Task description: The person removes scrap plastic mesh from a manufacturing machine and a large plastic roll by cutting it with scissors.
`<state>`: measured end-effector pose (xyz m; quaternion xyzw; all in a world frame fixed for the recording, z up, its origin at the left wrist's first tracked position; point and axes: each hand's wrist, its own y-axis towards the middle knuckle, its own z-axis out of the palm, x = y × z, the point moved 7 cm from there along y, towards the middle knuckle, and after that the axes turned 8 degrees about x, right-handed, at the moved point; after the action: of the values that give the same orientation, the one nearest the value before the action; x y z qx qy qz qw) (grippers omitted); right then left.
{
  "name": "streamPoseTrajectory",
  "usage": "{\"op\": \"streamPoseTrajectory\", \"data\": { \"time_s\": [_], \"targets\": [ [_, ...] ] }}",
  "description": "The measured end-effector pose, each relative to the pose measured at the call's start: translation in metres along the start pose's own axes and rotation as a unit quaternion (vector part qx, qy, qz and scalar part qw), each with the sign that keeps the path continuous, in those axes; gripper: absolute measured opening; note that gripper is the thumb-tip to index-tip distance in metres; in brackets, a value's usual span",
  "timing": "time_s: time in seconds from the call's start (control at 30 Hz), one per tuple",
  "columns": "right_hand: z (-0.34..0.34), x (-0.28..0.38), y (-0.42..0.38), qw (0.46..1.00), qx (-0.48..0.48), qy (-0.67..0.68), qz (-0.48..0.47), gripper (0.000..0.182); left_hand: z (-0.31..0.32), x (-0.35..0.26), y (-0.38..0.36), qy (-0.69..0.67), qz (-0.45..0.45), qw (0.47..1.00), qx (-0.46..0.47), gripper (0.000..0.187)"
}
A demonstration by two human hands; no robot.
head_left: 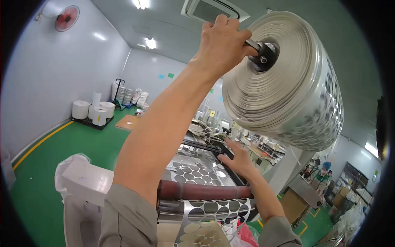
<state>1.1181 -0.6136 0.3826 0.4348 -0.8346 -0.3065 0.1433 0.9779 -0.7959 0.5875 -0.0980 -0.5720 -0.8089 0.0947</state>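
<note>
My left hand is raised high, its fingers wrapped round a metal handle at the black hub of a large roll. That roll is wound with thin film, and dark round shapes show on its outer side. Lower down, my right hand reaches over the machine with fingers apart, holding nothing. Near it lies a sheet with rows of grey discs on the machine bed. A dark red roller crosses in front. Below it hangs a perforated web with round holes.
At left stands a white bin with a liner. White rolls rest on a black pallet by the wall, near a pallet jack. A grey post stands right of the machine. Co-workers are at the far right.
</note>
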Motion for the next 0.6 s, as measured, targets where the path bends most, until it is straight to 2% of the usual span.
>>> {"op": "streamPoseTrajectory", "data": {
  "time_s": [0.03,0.07,0.1,0.13,0.17,0.2,0.23,0.27,0.3,0.33,0.4,0.43,0.5,0.57,0.6],
  "targets": [
    [-0.016,0.016,-0.009,0.988,0.059,0.142,0.0,0.045,0.0,0.0,0.001,-0.001,-0.008,1.0,0.017,0.038],
    [-0.063,0.051,-0.025,0.975,-0.072,0.179,-0.108,0.029,-0.001,0.0,0.001,-0.005,-0.006,1.0,0.016,0.038],
    [-0.12,0.091,-0.049,0.957,-0.177,-0.026,-0.227,0.025,-0.001,0.0,0.001,-0.008,-0.005,1.0,0.014,0.038],
    [-0.163,0.089,-0.063,0.94,-0.247,-0.022,-0.235,0.017,-0.002,0.0,0.001,-0.011,-0.004,1.0,0.009,0.038],
    [-0.205,0.068,-0.073,0.893,-0.381,0.097,-0.219,0.012,-0.002,0.0,0.001,-0.014,-0.009,1.0,0.012,0.038],
    [-0.255,0.077,-0.067,0.879,-0.434,0.108,-0.168,0.015,0.0,0.001,0.001,-0.017,-0.014,1.0,0.015,0.038],
    [-0.296,0.098,-0.057,0.853,-0.491,0.028,-0.176,0.022,0.0,0.001,0.002,-0.018,-0.014,1.0,0.013,0.038],
    [-0.331,0.102,-0.044,0.865,-0.491,-0.041,-0.097,0.042,-0.001,0.002,0.002,-0.03,-0.012,0.999,0.015,0.035],
    [-0.357,0.088,-0.012,0.879,-0.465,-0.069,-0.081,0.05,0.0,0.001,0.001,-0.046,-0.01,0.999,0.019,0.033],
    [-0.371,0.079,0.009,0.891,-0.439,-0.098,-0.064,0.059,0.0,0.0,0.0,-0.049,-0.011,0.999,0.02,0.033],
    [-0.348,0.064,0.033,0.959,-0.275,0.042,-0.052,0.064,0.001,0.001,0.001,-0.026,-0.027,0.998,0.042,0.037],
    [-0.344,0.052,0.042,0.961,-0.249,0.114,-0.019,0.062,0.0,0.001,0.001,-0.024,-0.028,0.999,0.04,0.037],
    [-0.326,0.057,0.013,0.948,-0.287,0.13,-0.043,0.062,0.001,0.001,0.002,-0.025,-0.019,0.998,0.048,0.036],
    [-0.298,0.039,-0.024,0.903,-0.422,-0.043,-0.066,0.057,0.002,0.001,0.002,-0.021,-0.016,0.999,0.039,0.035],
    [-0.249,0.046,-0.046,0.857,-0.491,-0.139,-0.069,0.056,0.002,0.001,0.002,-0.024,-0.018,0.999,0.033,0.034]
  ]
}}
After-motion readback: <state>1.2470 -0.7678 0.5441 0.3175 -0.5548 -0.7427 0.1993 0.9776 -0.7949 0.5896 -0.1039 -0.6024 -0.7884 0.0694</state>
